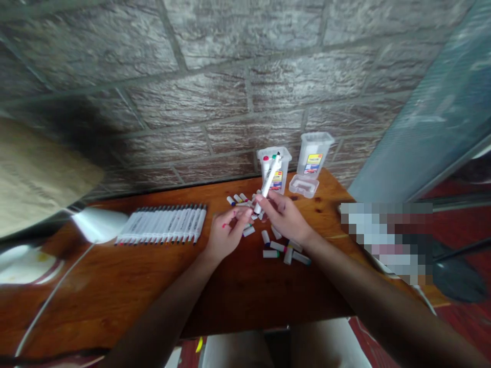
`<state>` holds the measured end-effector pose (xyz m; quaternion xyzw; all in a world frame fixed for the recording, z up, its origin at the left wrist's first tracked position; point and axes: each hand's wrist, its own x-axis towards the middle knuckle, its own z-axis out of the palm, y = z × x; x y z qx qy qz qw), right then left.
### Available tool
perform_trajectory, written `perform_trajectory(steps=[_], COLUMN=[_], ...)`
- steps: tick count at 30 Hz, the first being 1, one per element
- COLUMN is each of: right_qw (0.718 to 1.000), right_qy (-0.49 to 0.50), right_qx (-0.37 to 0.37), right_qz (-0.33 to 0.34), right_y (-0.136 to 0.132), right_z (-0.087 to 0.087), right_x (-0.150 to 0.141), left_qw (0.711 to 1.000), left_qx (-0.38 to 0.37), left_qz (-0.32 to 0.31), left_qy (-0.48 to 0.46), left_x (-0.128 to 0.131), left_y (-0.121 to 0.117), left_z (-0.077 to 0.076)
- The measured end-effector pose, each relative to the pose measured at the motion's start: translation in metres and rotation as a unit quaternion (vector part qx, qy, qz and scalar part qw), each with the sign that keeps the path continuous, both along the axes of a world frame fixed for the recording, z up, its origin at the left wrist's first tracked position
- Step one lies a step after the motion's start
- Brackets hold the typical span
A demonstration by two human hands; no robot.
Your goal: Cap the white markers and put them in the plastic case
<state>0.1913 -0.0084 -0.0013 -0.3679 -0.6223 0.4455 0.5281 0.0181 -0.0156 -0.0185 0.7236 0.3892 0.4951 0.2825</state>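
My right hand (286,219) grips a white marker (270,178) between thumb and fingers. The marker is tilted, its dark upper end in front of a clear plastic container (284,159) that has a few markers standing in it. Close to the marker's lower end, my left hand (227,234) has thumb and fingertips pinched together. What lies between them is too small to make out. Red ink marks show on the left hand. Loose white marker caps (278,246) with coloured ends lie around and below both hands.
A row of white markers (164,225) lies side by side to the left. A second clear container (314,153) stands at the back right, with a clear lid (304,186) before it. A white lamp (99,224) with a cable is at left, and a brick wall (215,112) rises behind.
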Motion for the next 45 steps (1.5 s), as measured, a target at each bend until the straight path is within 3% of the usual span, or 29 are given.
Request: perform_trajectory(steps=[8,14,23,35,41,45], right_qw=[0.994,0.995,0.969,0.962,0.966,0.964], right_qy=[-0.013,0.031,0.163,0.211,0.188,0.189], right_qx=[-0.030,-0.039,-0.171,-0.173,-0.177,-0.187], right_qz=[0.102,0.091,0.072,0.027,0.008,0.028], right_y=[-0.006,-0.005,-0.002,0.001,0.004,0.004], right_z=[-0.007,-0.004,0.006,0.008,0.009,0.008], right_x=[-0.005,-0.006,-0.001,0.001,0.003,0.003], left_qw=[0.998,0.993,0.992,0.993,0.993,0.994], left_qx=[-0.017,-0.043,-0.050,-0.054,-0.047,-0.047], left_qz=[0.045,0.040,0.044,0.047,0.046,0.046], left_qy=[-0.051,-0.107,-0.109,-0.096,-0.095,-0.085], left_x=[-0.005,-0.003,-0.004,-0.003,-0.003,-0.003], left_y=[0.006,0.008,0.008,0.007,0.007,0.006], left_z=[0.000,0.000,-0.001,0.000,-0.001,-0.001])
